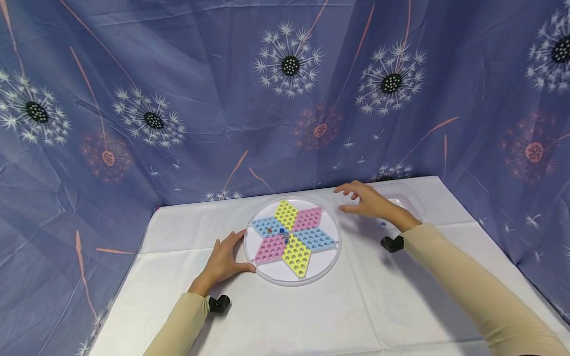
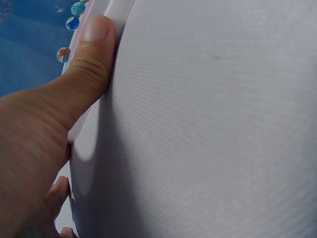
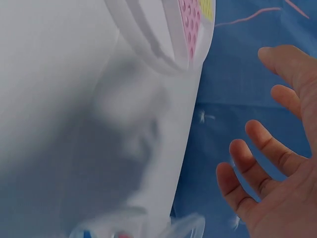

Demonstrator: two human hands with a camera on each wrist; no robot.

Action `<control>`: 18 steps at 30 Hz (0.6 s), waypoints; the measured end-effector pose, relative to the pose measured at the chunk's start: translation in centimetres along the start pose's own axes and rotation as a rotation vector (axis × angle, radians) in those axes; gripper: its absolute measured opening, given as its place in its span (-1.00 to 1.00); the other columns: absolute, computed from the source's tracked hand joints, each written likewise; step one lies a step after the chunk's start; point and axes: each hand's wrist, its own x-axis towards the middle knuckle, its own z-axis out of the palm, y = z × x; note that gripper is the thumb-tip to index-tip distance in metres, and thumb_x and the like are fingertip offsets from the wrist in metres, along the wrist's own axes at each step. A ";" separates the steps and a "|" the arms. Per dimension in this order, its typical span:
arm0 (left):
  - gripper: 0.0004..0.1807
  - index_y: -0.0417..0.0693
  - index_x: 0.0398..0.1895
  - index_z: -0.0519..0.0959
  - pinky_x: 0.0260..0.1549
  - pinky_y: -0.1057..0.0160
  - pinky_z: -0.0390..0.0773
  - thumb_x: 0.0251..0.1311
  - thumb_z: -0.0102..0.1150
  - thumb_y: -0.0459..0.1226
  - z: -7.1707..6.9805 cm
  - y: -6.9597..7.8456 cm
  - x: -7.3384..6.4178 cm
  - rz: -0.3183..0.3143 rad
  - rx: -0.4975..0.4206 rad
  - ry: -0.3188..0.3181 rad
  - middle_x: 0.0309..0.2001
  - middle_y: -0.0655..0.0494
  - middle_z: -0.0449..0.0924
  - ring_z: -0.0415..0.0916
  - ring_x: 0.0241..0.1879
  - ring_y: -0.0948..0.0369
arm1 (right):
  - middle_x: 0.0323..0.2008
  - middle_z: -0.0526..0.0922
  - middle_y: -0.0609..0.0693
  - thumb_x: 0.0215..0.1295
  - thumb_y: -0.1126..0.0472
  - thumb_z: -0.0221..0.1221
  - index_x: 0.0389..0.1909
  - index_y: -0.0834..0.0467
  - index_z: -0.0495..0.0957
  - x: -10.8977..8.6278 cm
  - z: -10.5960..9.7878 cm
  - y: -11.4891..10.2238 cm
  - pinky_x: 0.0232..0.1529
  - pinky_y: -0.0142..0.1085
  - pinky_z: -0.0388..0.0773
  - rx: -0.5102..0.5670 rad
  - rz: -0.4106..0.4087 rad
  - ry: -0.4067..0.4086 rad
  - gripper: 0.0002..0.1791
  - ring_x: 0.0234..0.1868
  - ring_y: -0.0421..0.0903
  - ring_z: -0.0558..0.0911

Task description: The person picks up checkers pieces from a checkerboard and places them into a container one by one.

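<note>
A round white Chinese checkers board (image 1: 319, 254) lies on the table, its star split into yellow, pink and blue points. Against its left rim rests my left hand (image 1: 222, 259), thumb and forefinger spread wide along the edge. Up close in the left wrist view, the thumb (image 2: 91, 54) presses flat on the rim. Several glass marbles sit on the board, among them a blue marble (image 1: 282, 231) and an orange-streaked marble (image 1: 269, 231). Over the table to the right of the board hovers my right hand (image 1: 367, 200), fingers spread and slightly bent, holding nothing.
A clear plastic tray (image 1: 416, 200) stands at the back right, partly behind my right forearm. In the right wrist view, blue and red bits show in the clear plastic (image 3: 136, 218). A blue curtain (image 1: 213, 123) with dandelion prints hangs behind the white-covered table (image 1: 285, 321).
</note>
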 end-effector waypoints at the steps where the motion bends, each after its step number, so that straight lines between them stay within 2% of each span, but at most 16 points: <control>1: 0.31 0.05 0.51 0.17 0.40 -0.30 -0.27 -0.42 0.54 0.26 0.0 0.0 0.0 0.000 -0.001 0.000 0.44 -0.10 0.21 0.02 0.46 -0.12 | -0.06 0.50 0.07 0.20 -0.06 0.34 0.24 -0.11 0.48 0.1 0.2 -0.1 -0.10 -0.01 0.60 0.004 0.001 -0.006 -0.44 -0.09 0.06 0.57; 6: 0.31 0.05 0.51 0.18 0.40 -0.30 -0.27 -0.43 0.54 0.26 0.1 0.0 0.1 -0.004 0.000 0.000 0.44 -0.11 0.21 0.02 0.46 -0.12 | -0.04 0.48 0.05 0.21 -0.06 0.33 0.24 -0.16 0.46 0.8 1.1 -1.1 -0.09 -0.02 0.58 0.036 -0.006 -0.039 -0.44 -0.06 0.13 0.56; 10: 0.31 0.05 0.51 0.17 0.41 -0.29 -0.29 -0.43 0.54 0.26 0.1 0.0 0.1 -0.005 -0.003 -0.001 0.45 -0.11 0.20 0.02 0.46 -0.12 | -0.04 0.49 0.06 0.20 -0.01 0.34 0.23 -0.14 0.48 1.3 2.0 -1.8 -0.07 0.07 0.56 0.082 -0.031 -0.046 -0.45 -0.04 0.22 0.55; 13: 0.31 0.05 0.51 0.18 0.41 -0.28 -0.29 -0.43 0.54 0.27 0.1 0.0 0.1 -0.010 -0.002 0.000 0.45 -0.11 0.20 0.02 0.47 -0.12 | -0.02 0.50 0.12 0.20 0.03 0.35 0.23 -0.08 0.49 1.7 2.7 -2.4 -0.06 0.10 0.56 0.104 -0.063 -0.048 -0.45 -0.04 0.22 0.55; 18: 0.31 0.06 0.51 0.17 0.42 -0.27 -0.30 -0.42 0.53 0.28 0.0 0.0 0.0 -0.013 0.000 -0.003 0.45 -0.11 0.20 0.02 0.47 -0.12 | 0.02 0.51 0.23 0.20 0.07 0.35 0.23 -0.03 0.50 2.1 4.0 -3.2 -0.10 0.05 0.56 0.120 -0.098 -0.057 -0.45 -0.06 0.19 0.55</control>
